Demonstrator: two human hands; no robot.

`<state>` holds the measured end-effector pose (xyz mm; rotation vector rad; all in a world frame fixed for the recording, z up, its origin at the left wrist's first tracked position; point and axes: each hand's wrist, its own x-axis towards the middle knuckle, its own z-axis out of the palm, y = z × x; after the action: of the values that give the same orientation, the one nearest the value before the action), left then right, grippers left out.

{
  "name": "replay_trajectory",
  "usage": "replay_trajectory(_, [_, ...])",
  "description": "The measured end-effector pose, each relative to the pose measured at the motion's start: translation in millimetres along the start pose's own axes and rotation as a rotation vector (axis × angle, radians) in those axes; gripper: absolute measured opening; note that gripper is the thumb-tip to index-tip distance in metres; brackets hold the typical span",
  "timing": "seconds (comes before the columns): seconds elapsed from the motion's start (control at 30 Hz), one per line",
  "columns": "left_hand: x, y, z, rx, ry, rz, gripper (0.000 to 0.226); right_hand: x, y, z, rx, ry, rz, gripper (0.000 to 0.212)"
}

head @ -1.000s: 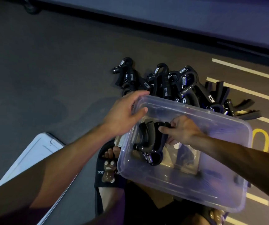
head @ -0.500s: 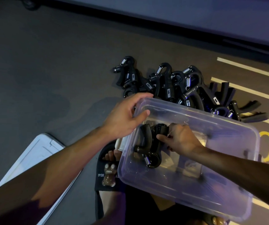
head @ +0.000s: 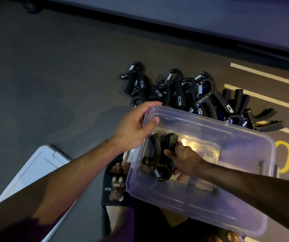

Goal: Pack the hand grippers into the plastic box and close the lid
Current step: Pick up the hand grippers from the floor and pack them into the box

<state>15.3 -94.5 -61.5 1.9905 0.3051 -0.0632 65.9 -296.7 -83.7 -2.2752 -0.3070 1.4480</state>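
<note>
Both hands are at the clear plastic box: left hand grips its far corner, right hand inside clutches a black sprung hand gripper. More black grippers lie heaped on the floor just beyond; the white lid lies off to the left.

The plastic box sits on the floor just before the person's feet. Behind it, touching its far wall, lies the pile of hand grippers. Inside, at the left end, the right hand holds what seem to be two grippers. The left hand grips the box's far-left corner. The lid lies well left of it.
</note>
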Motion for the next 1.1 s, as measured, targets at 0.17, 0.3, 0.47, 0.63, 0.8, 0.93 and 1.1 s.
replay_trajectory(0.17, [0,0,1,-0.007,0.004,-0.021,0.040,0,-1,-3,0.009,-0.022,0.028,0.045])
replay_trajectory(0.3, [-1,1,1,-0.001,0.008,-0.033,0.040,-4,-2,-7,-0.048,-0.037,0.004,0.046])
replay_trajectory(0.47, [0,4,-3,0.030,-0.037,-0.016,0.042,-5,-1,-13,-0.119,-0.056,-0.020,0.050])
replay_trajectory(0.63, [22,-4,-28,0.019,0.095,-0.120,0.032,2,3,-28,-0.165,-0.028,-0.019,0.061])
replay_trajectory(0.8, [63,-30,-54,0.488,0.092,-0.179,0.043,6,6,-35,-0.375,0.106,-0.118,0.055])
replay_trajectory(0.93, [96,-33,-53,0.808,-0.061,-0.178,0.070,5,8,-36,-0.479,0.132,-0.175,0.056])
replay_trajectory(1.1, [110,-29,-39,0.998,-0.120,-0.116,0.060,5,11,-36,-0.496,0.104,-0.171,0.071])
